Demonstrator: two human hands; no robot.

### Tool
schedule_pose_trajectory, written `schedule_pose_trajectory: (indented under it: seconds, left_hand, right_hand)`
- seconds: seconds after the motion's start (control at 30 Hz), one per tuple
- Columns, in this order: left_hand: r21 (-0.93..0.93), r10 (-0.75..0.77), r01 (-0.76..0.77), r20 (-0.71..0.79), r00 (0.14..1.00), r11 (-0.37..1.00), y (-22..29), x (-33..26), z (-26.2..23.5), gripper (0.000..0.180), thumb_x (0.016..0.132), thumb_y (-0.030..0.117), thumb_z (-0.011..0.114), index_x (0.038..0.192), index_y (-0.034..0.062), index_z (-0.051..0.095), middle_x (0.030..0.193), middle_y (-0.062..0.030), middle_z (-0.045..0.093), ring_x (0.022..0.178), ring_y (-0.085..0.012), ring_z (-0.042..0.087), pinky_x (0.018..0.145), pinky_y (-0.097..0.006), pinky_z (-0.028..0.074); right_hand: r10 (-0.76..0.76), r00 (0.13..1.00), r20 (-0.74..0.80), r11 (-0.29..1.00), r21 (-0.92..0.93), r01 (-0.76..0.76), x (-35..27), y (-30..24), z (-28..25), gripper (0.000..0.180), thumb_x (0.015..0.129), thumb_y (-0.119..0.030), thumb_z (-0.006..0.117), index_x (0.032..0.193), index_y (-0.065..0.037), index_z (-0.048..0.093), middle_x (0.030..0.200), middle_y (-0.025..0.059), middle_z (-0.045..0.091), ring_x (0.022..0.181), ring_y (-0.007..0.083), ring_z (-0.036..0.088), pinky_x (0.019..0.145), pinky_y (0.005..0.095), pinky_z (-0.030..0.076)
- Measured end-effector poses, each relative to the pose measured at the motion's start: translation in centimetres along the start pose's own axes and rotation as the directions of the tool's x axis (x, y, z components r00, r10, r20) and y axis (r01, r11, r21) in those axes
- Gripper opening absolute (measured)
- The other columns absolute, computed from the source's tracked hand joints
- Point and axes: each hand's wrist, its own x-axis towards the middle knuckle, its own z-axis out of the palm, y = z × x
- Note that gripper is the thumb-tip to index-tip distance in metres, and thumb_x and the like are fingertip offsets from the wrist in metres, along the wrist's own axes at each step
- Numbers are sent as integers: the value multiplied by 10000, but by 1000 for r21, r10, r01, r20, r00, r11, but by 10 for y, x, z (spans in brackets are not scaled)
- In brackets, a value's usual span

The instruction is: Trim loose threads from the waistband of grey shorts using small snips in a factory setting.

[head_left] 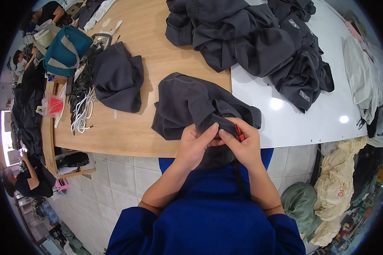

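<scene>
At the table's front edge, my left hand [193, 145] and my right hand [245, 143] pinch the gathered edge of a dark grey garment [178, 100] between thumbs and fingers. The two thumbs nearly meet over the fabric. A small red tool [239, 132] is tucked in my right hand; its kind is too hidden to tell. Most of the garment lies bunched on the table beyond my hands, and a part hangs over the edge toward me. From below my right hand a dark cord [238, 172] hangs down over my blue top.
Another folded dark grey garment [118, 78] lies left, beside white cords [84, 112], black cords [78, 87] and a teal bag [68, 51]. A heap of dark grey garments [242, 34] covers the far right. Cream cloth [338, 187] stands right of the table. People work at far left.
</scene>
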Motion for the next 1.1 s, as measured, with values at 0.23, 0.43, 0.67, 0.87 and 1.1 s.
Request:
schedule_pose_trajectory:
  seconds: [0.23,0.43,0.67,0.87,1.1]
  left_hand:
    - [-41,-20,20,4,1000,999,2,-4,-3,197,914,158,538,1035,8,578,964,-72,631,818,-120,619,709,-246,539]
    - [-48,-15,14,-13,1000,999,3,-7,2,193,909,153,545,1044,17,575,963,-57,630,828,-114,619,695,-245,542]
    - [-73,-13,16,44,999,997,4,-10,1,184,904,140,551,1049,28,573,971,-60,625,861,-131,619,720,-267,548]
    - [12,117,-117,-19,993,993,-1,-10,16,195,909,139,542,1059,17,573,981,-70,625,865,-146,622,735,-278,548]
    - [-44,136,-135,14,991,990,7,-8,4,205,915,144,533,1051,-3,575,996,-92,628,881,-167,625,749,-290,547]
  right_hand:
    - [27,992,-122,959,282,9,-8,3,-19,144,900,-50,523,960,24,631,708,-41,523,614,9,392,552,174,326]
    - [-287,957,-52,906,-338,254,-12,-21,-2,286,670,-28,738,944,-78,670,667,10,572,533,94,443,558,219,321]
    - [-60,957,-282,986,130,100,-9,-16,2,193,776,-15,678,967,-16,651,682,-28,587,586,12,433,522,161,319]
    - [-175,969,-176,982,40,184,-11,-11,13,314,800,18,632,1111,-11,601,751,-27,534,620,-2,388,548,126,297]
    - [-111,957,-267,994,-33,106,-17,-10,-14,237,850,-30,596,1086,-32,619,655,-81,433,596,-5,342,527,138,252]
